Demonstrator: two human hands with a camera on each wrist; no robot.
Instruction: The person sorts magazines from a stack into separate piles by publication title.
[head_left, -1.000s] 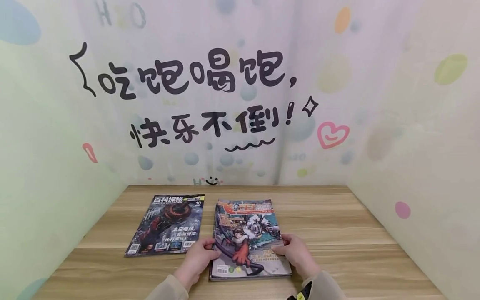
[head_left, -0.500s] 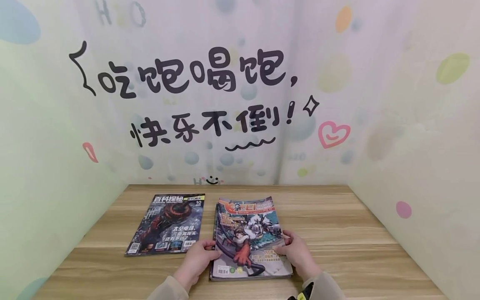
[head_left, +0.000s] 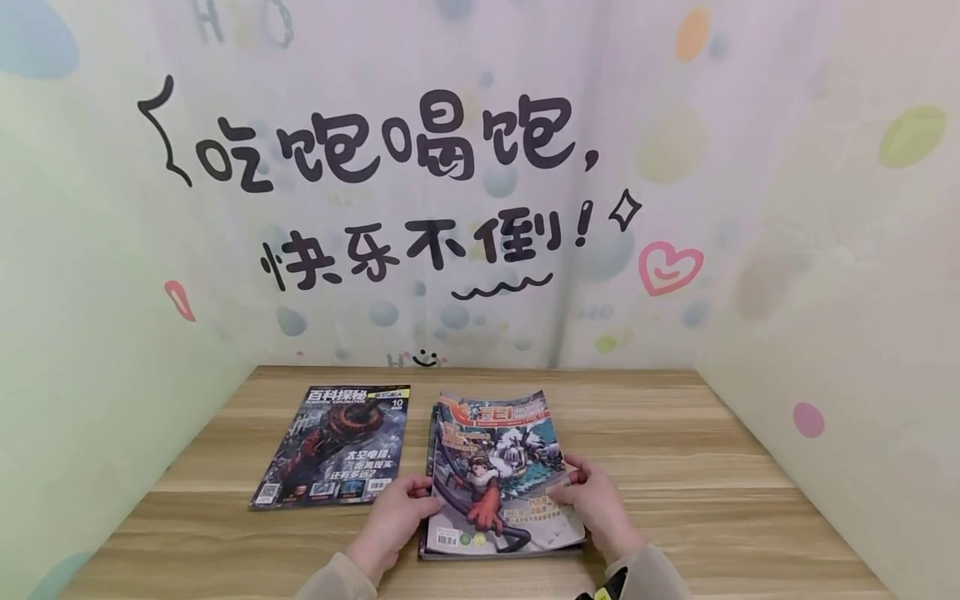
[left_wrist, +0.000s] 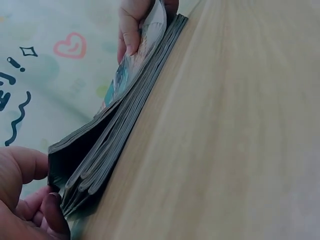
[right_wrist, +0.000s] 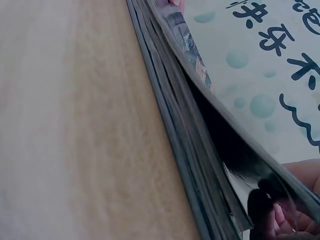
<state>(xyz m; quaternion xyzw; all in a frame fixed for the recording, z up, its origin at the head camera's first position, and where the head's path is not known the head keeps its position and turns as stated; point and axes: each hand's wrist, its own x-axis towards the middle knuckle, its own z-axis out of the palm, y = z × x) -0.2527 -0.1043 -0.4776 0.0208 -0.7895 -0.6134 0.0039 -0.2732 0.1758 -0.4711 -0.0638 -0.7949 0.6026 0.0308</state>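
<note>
“SCIENTIFIC EXPLORATION”, “10” on left magazine (head_left: 333,446), “吃饱喝饱,快乐不倒!” on wall (head_left: 435,196)

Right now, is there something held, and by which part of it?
The top magazine, by its two side edges: the left hand grips the left one, the right hand the right.

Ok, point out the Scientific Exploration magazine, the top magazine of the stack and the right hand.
Scientific Exploration magazine (head_left: 333,446), head view: middle of its front cover.
Top magazine (head_left: 501,477), head view: middle of its front cover.
Right hand (head_left: 600,506), head view: back of the hand.
</note>
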